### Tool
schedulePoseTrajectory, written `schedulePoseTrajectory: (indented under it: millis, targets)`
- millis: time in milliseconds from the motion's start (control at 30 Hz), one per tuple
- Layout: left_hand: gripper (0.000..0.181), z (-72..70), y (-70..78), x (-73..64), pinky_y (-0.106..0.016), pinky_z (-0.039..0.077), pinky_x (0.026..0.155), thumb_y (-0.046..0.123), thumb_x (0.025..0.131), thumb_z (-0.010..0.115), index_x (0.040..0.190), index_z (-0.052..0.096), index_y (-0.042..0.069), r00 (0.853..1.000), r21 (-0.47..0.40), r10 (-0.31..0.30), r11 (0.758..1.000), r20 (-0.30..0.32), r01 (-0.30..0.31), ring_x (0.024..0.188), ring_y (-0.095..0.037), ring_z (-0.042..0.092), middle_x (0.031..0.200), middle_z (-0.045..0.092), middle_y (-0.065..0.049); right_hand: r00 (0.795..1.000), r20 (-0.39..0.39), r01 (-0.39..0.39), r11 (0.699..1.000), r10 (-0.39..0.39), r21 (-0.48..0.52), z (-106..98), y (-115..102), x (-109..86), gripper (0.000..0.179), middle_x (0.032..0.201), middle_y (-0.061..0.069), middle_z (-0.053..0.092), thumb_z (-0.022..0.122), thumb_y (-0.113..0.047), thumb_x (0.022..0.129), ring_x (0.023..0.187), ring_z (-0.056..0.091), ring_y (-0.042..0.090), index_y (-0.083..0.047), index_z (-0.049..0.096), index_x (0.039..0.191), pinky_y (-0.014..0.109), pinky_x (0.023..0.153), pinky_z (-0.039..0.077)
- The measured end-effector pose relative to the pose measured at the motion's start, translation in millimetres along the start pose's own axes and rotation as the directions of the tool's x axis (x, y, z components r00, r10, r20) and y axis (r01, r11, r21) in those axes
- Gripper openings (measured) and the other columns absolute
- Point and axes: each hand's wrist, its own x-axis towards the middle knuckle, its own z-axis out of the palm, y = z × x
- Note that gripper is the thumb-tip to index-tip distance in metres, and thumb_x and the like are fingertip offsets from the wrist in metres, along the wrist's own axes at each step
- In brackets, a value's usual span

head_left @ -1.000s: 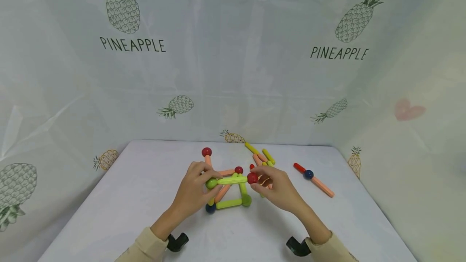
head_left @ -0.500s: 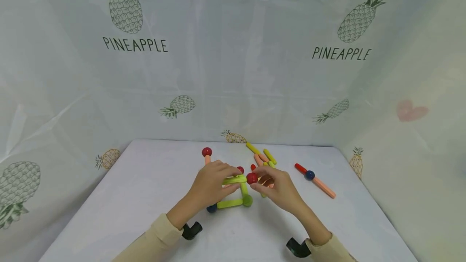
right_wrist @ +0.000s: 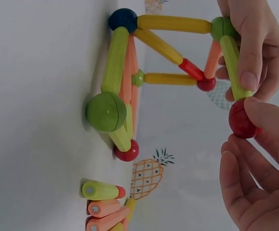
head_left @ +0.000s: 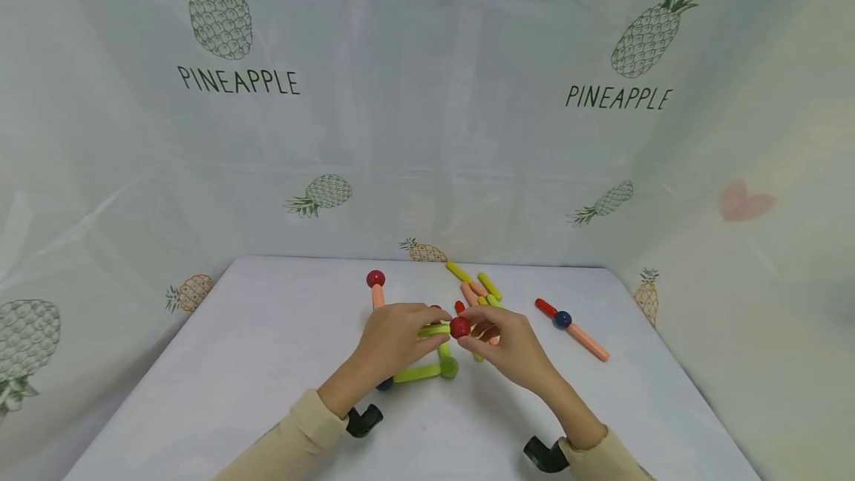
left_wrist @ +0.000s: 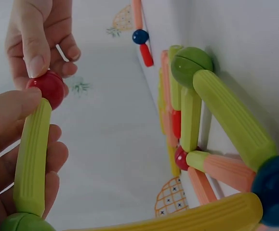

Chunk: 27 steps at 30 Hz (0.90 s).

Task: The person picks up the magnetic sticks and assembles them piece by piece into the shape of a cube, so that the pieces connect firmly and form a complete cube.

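Observation:
My left hand (head_left: 401,334) holds a light green ribbed magnetic rod (left_wrist: 33,156), its fingertips right at a red ball (head_left: 459,327) on the rod's end. Thumb and fingers of my right hand (head_left: 513,347) pinch that red ball from the other side. At the rod's other end sits a green ball (right_wrist: 222,29), joined by a yellow rod (right_wrist: 175,23) to a dark blue ball (left_wrist: 278,190) low on the frame. The raised rod is part of this ball-and-rod frame, whose base includes another green ball (right_wrist: 106,112) and a green rod (head_left: 417,373). My left hand hides much of the frame in the head view.
Loose yellow, orange, green and red rods (head_left: 490,286) lie behind my right hand on the white table (head_left: 267,318). Farther right, a dark blue ball (head_left: 563,319) joins a red rod and an orange rod (head_left: 588,342). A pineapple-print cloth (head_left: 414,132) hangs behind the table.
My left hand has slid right along the green rod, from the green ball to beside the red ball. My right hand keeps its pinch on the red ball in nearly the same place.

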Motion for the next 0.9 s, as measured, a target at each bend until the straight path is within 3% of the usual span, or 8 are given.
schedulePoseTrajectory:
  millis: [200,433,533,667,900]
  targets:
    - [0.020,4.2,0.2,2.1,-0.014,0.039,0.052,0.042,0.083,0.077,0.098,0.076,0.028,0.999,-0.001,-0.014,1.000,-0.033,0.014,0.066,0.001,0.057,0.084,0.069,0.016,1.000,0.018,0.007,1.000,-0.007,-0.006,-2.0,0.1,-1.0,0.037,0.101,-0.017,0.066,0.081,-0.024,0.081,0.082,0.064,0.008,-0.025,0.068,0.116,0.032,0.070,0.057]
    - [0.016,7.5,-1.1,1.3,-0.015,0.039,0.052,0.041,0.083,0.078,0.094,0.076,0.031,0.995,-0.023,-0.071,0.997,-0.064,0.070,0.064,0.004,0.052,0.083,0.066,0.019,0.996,0.060,0.062,0.997,-0.059,-0.047,-8.8,5.9,-1.1,0.050,0.109,-0.008,0.067,0.075,-0.011,0.087,0.087,0.064,0.010,-0.021,0.059,0.133,0.029,0.073,0.056]
    - [0.016,7.2,-1.1,1.5,-0.015,0.040,0.053,0.041,0.083,0.077,0.095,0.075,0.031,0.995,-0.036,-0.079,0.996,-0.067,0.077,0.065,0.004,0.052,0.083,0.066,0.019,0.997,0.076,0.000,0.995,0.008,-0.096,-10.5,14.6,-2.1,0.046,0.105,-0.003,0.068,0.073,-0.010,0.088,0.085,0.064,0.011,-0.022,0.060,0.131,0.025,0.072,0.055]
    - [0.016,7.1,-1.9,1.1,-0.016,0.040,0.052,0.042,0.084,0.076,0.095,0.075,0.031,0.994,-0.033,-0.084,0.996,-0.063,0.082,0.064,0.003,0.051,0.084,0.067,0.018,0.987,0.112,-0.097,0.981,0.117,-0.170,-5.9,33.5,-2.3,0.035,0.094,0.000,0.067,0.073,-0.009,0.088,0.078,0.062,0.015,-0.011,0.065,0.122,0.023,0.065,0.053]
    - [0.017,7.0,-2.0,0.3,-0.015,0.039,0.051,0.044,0.083,0.076,0.095,0.075,0.032,0.994,-0.029,-0.095,0.995,-0.059,0.094,0.065,0.004,0.051,0.085,0.066,0.020,0.953,0.150,-0.202,0.922,0.263,-0.329,15.4,66.6,3.6,0.030,0.068,-0.006,0.055,0.079,-0.019,0.083,0.061,0.051,0.011,-0.006,0.069,0.108,0.023,0.054,0.045]
